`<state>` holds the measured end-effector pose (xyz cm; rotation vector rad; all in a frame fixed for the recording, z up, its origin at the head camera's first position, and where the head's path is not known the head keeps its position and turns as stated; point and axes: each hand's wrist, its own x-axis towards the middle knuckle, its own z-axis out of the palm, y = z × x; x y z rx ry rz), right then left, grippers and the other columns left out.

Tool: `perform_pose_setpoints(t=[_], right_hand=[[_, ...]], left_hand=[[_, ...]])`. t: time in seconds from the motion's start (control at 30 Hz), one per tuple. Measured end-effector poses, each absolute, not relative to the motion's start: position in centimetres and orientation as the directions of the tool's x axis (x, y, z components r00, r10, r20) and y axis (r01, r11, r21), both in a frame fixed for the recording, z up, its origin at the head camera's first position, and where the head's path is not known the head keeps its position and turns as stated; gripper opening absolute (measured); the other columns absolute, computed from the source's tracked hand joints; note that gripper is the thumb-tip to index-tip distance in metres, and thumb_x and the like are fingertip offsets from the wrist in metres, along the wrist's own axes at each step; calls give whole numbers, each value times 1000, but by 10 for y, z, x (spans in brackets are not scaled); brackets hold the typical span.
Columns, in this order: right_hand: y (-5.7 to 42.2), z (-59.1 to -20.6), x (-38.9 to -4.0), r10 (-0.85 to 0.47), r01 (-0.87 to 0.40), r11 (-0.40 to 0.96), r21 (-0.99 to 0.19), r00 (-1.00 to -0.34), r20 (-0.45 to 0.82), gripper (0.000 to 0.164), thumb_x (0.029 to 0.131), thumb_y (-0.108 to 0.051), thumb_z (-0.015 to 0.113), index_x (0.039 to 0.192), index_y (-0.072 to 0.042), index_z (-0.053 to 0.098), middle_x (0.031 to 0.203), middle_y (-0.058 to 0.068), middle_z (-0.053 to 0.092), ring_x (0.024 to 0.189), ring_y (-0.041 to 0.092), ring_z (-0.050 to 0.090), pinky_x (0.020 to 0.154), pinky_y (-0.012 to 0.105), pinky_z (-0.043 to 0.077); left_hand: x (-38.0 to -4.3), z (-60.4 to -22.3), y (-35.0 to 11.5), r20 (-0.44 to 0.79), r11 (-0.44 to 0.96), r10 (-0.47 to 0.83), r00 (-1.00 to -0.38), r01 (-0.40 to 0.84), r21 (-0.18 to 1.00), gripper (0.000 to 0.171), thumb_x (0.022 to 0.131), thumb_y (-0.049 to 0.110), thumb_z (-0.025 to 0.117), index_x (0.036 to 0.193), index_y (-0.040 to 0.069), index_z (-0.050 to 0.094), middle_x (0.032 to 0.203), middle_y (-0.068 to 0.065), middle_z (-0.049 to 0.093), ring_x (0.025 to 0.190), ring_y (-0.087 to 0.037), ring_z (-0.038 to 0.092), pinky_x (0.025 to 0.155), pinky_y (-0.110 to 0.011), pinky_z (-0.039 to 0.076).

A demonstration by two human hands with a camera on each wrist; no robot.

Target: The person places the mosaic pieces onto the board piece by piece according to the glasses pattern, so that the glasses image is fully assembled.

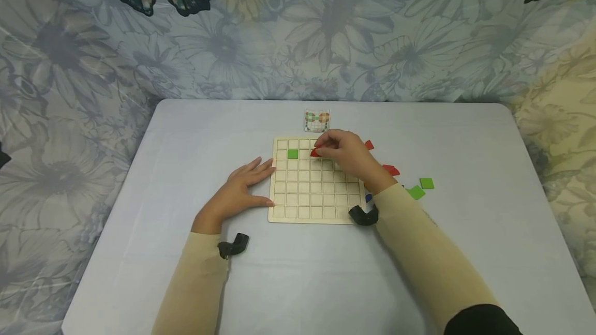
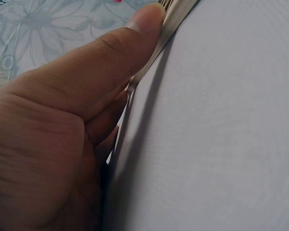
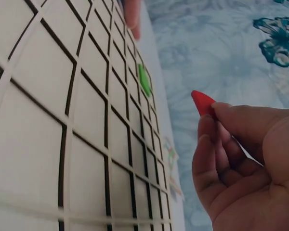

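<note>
A pale wooden grid board (image 1: 304, 199) lies on the white table, one green square tile (image 1: 293, 154) set in a cell near its upper left. My left hand (image 1: 237, 190) rests against the board's left side with fingers spread, and in the left wrist view its thumb (image 2: 147, 19) touches the board's edge. Over the upper part of the board, my right hand (image 1: 346, 154) pinches a small red tile between thumb and fingertips. In the right wrist view that red tile (image 3: 203, 102) shows a pointed end and is held above the grid.
Behind the board lies a small card (image 1: 317, 120) with a coloured grid pattern. To its right are loose tiles: red ones (image 1: 391, 170), green ones (image 1: 426, 183) and a blue one (image 1: 369, 198), some partly hidden by my right arm. A flower-patterned cloth (image 1: 335, 30) hangs behind the table.
</note>
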<state>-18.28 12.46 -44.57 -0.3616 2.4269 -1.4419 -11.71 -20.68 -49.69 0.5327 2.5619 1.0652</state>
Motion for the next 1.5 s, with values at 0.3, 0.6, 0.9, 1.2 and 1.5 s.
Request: perform_pose_setpoints(t=[0.3,0.6,0.9,1.2,1.5], right_hand=[[91,-451,-192,-403,-104,475,-874,-909,-110,6,106,-14,74,111,-10,76,108,4,74,100,23,69,91,42,55],[70,-458,-203,-412,-135,527,-839,-904,-113,6,108,-16,72,109,-13,77,106,1,74,98,21,66,91,40,54],[56,-464,-208,-419,-156,563,-811,-900,-118,12,110,-13,68,112,-9,79,112,4,75,101,22,66,93,40,54],[44,-468,-208,-463,-223,587,-778,-881,-96,11,109,-10,69,110,-10,80,112,3,74,103,21,65,95,39,54],[41,-472,-207,-456,-209,574,-792,-885,-98,11,109,-10,68,115,-12,78,116,2,71,104,20,66,96,40,54]], left_hand=[[-120,-497,-208,-134,648,469,-873,237,724,95,85,45,95,166,24,49,172,20,31,164,-12,11,130,-55,7],[-120,-494,-209,-126,645,481,-867,253,721,95,85,44,95,166,22,50,172,18,32,164,-13,12,130,-52,7],[-120,-495,-208,-126,635,488,-864,251,731,95,86,44,94,166,22,49,173,17,31,164,-12,11,130,-51,6],[-120,-497,-209,-129,643,482,-867,250,724,94,86,42,95,166,22,49,172,18,31,164,-12,10,130,-52,7],[-120,-499,-211,-123,650,480,-868,258,715,94,86,43,94,166,23,49,172,18,31,164,-12,11,130,-52,7]])
